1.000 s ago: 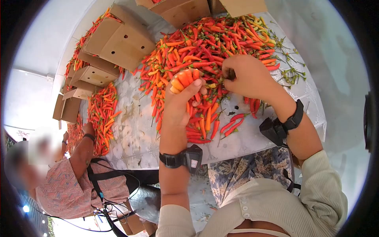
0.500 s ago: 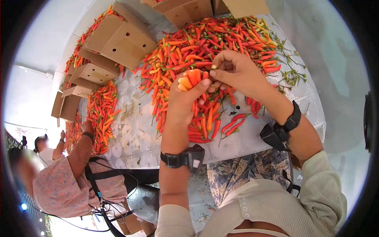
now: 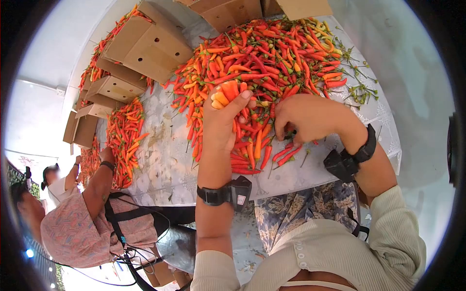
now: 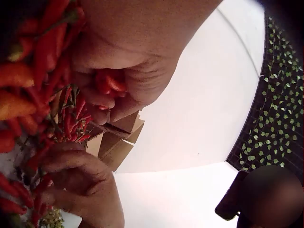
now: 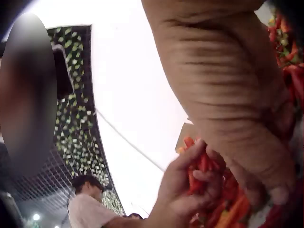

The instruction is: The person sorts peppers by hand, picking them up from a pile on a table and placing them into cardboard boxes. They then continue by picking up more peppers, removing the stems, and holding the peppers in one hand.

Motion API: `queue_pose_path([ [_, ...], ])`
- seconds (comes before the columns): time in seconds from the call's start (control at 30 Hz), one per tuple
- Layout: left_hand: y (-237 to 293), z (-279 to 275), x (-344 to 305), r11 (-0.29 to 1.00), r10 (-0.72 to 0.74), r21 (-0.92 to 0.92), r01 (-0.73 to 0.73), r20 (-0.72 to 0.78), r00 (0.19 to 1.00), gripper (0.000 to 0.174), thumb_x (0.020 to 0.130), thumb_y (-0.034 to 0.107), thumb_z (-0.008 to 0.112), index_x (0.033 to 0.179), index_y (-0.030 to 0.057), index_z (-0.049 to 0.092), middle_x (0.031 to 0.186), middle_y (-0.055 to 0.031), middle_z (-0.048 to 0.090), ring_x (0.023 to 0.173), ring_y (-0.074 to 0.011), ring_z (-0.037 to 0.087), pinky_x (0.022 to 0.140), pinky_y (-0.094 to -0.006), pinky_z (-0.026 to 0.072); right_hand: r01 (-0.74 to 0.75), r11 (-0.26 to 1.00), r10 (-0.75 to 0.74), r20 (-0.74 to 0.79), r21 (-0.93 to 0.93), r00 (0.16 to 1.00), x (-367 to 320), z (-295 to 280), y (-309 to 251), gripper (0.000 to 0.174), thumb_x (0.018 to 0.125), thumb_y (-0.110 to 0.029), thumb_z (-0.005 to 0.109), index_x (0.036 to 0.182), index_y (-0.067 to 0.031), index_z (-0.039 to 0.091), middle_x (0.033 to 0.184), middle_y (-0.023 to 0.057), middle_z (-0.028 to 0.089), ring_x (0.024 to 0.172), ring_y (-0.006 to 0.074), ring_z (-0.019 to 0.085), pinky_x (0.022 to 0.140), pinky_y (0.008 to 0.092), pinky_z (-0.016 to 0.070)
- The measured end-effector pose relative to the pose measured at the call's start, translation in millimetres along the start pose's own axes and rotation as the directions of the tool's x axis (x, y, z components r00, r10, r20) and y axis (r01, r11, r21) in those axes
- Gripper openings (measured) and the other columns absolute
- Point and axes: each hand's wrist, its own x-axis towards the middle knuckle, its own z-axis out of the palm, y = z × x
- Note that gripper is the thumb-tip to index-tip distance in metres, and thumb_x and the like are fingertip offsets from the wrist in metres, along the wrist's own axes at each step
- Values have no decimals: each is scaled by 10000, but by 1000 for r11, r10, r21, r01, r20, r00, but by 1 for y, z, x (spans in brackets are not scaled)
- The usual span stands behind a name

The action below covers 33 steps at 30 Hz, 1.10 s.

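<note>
The left hand (image 3: 219,119) grips a bunch of orange and red chillies (image 3: 228,93), their blunt ends up beside the thumb. In the left wrist view, a red chilli (image 4: 111,81) shows between that hand's curled fingers. Over the front of the heap, the right hand (image 3: 310,118) points down with bent fingers, thumb and forefinger apart, beside two loose red chillies (image 3: 287,155). The left wrist view also shows the right hand (image 4: 83,183) among red chillies, its fingertips partly hidden. A large chilli heap (image 3: 262,53) lies beyond both hands.
Cardboard boxes (image 3: 148,46) stand at the back left, near a second chilli heap (image 3: 125,140). Green stems (image 3: 361,92) are scattered at the right, and one stem (image 3: 305,158) lies near the front edge. Another person (image 3: 80,225) works at the left.
The right hand moved from beside the left hand's bunch down and right to the loose chillies. A green stem now shows on the cloth there. The left hand keeps its bunch, shifted slightly left.
</note>
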Motion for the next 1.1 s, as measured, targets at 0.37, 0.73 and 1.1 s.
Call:
queue_pose_path([
  [0.37,1,2,-3,1000,-1,25,0,24,1000,248,778,77,717,983,40,582,823,-46,650,672,-126,632,458,-207,413,135,954,37,-551,269,834,11,1,-10,125,739,-52,684,809,-12,590,731,54,591,713,178,609,626,303,465],
  [0.73,1,7,-7,996,-79,-16,84,183,980,283,795,79,701,1026,42,540,853,-53,639,656,-107,628,446,-164,431,297,651,396,-646,699,653,27,12,-6,205,829,-161,695,827,-8,557,646,7,580,564,61,543,484,210,428],
  [1.1,0,4,-7,1000,-22,20,18,198,980,381,743,36,745,1048,20,517,825,-63,644,668,-108,637,438,-163,424,119,792,372,-626,599,685,24,7,-4,297,864,-298,654,782,-15,611,603,-26,533,540,34,458,477,206,354],
])
